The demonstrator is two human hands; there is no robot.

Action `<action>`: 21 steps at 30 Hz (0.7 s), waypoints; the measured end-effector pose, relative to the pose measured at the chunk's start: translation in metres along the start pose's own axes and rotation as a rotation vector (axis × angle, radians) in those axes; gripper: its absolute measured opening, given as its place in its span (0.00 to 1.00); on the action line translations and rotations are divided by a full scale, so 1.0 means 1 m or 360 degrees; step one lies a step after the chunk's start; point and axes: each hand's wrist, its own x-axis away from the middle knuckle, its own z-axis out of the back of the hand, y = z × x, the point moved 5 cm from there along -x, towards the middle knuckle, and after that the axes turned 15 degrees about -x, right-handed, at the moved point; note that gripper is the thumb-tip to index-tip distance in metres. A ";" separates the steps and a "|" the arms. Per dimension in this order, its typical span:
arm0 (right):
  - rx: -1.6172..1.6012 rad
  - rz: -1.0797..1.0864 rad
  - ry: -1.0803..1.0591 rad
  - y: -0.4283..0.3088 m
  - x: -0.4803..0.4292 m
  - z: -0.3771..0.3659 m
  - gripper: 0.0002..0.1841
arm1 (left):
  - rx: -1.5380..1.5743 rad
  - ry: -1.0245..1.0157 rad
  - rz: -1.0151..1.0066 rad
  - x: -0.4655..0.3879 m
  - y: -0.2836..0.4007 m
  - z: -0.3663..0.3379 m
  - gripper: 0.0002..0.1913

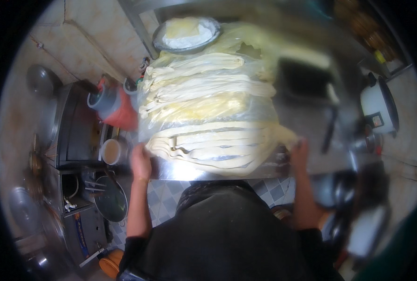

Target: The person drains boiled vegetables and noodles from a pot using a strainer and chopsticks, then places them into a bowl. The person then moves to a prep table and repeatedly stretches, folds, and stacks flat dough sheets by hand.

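Observation:
Long flat strips of noodle dough [212, 145] stretch side by side along the near edge of a metal worktable [180, 172]. My left hand [140, 162] grips their gathered left end. At the right, my right hand [299, 149] holds the other end, where the strips bunch together; this side is blurred. Beyond these strips, a yellowish slab under clear plastic sheet [205, 107] lies on the table. Two more bundles of dough strips, a middle one [212, 87] and a far one [198, 66], rest on the plastic behind it.
A metal bowl [157, 44] of white powder, with a yellowish piece on top, stands at the table's far side. A dark tray-like object [305, 79] lies to the right. Left of the table are a container of brownish liquid [111, 151] and a large pot [111, 200].

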 end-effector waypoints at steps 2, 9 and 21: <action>0.0480 0.0231 0.0097 -0.024 -0.011 0.068 0.24 | 0.0231 -0.0098 0.0142 0.002 -0.021 0.039 0.13; -0.0167 -0.0176 0.0717 0.043 -0.093 0.302 0.11 | 0.0477 0.0220 0.0658 -0.046 -0.257 0.159 0.09; 0.1107 -0.0518 0.0689 0.152 -0.183 0.426 0.25 | 0.2478 0.1006 0.0844 -0.106 -0.441 0.177 0.27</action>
